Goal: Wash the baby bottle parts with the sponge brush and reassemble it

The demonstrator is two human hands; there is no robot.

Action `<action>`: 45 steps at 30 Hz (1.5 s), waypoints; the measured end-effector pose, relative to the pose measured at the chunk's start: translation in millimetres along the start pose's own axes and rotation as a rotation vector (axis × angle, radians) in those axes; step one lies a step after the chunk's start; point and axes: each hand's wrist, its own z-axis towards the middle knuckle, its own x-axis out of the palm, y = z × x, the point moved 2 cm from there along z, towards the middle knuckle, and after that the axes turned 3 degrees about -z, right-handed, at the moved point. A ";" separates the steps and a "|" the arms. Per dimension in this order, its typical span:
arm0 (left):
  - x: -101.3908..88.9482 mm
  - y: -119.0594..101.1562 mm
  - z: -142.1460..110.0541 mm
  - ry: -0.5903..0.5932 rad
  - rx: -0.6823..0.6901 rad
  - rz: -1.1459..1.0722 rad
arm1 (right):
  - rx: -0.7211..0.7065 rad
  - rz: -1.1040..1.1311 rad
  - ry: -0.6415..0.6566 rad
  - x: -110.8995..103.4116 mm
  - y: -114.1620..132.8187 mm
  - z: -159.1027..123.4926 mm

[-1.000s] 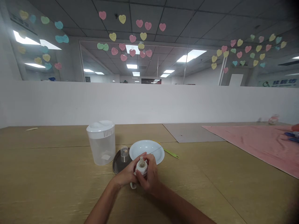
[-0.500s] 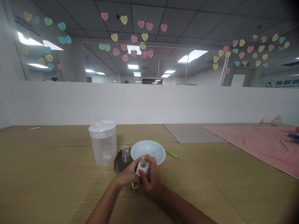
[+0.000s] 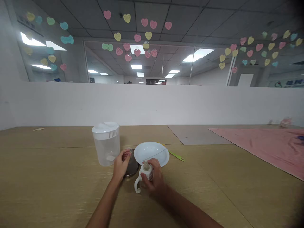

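Note:
A baby bottle (image 3: 146, 171) with a pale teat on top and a white curved handle stands near the table's front. My right hand (image 3: 156, 179) is wrapped round its collar from the right. My left hand (image 3: 121, 164) is at the clear dome-shaped bottle cap (image 3: 129, 150), its fingers closed round the cap's side. Beneath that hand lies a dark round tray (image 3: 132, 168), partly covered by it. Behind the bottle sits a white oval bowl (image 3: 151, 148).
A translucent lidded bucket (image 3: 105, 144) stands left of the tray. A green-handled utensil (image 3: 177, 156) lies by the bowl's right side. Pink cloth (image 3: 256, 142) covers the table's right part. A white wall (image 3: 152, 104) rises behind the table.
My left hand has let go of the bottle and moved left to the clear cap on the tray. My right hand still holds the bottle, whose handle now shows more.

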 end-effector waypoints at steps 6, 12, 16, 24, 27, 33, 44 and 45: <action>8.8 23.6 -3.4 0.098 0.465 0.736 | 0.014 0.003 0.012 -0.4 -0.6 -1.4; 10.2 36.4 -4.6 0.172 0.410 0.969 | 0.002 -0.013 0.017 0.2 -2.9 -1.7; 10.0 27.5 -7.9 0.138 0.417 1.000 | -0.019 -0.013 0.019 0.4 -4.0 -0.3; 11.1 7.2 -12.3 0.018 0.354 1.064 | -0.038 -0.018 0.007 -2.1 -0.3 2.4; 11.0 11.9 -11.2 -0.007 0.340 1.035 | -0.037 -0.035 0.012 -2.6 0.6 2.5; 8.9 21.0 -6.9 -0.004 0.217 0.980 | -0.035 -0.033 0.005 -0.3 -2.9 -0.5; 6.8 -20.3 -27.1 -0.398 0.617 0.372 | -0.030 -0.033 -0.001 -0.9 1.0 1.6; 9.9 -21.8 -30.8 -0.338 0.705 0.378 | -0.029 -0.035 -0.004 -0.9 0.9 1.3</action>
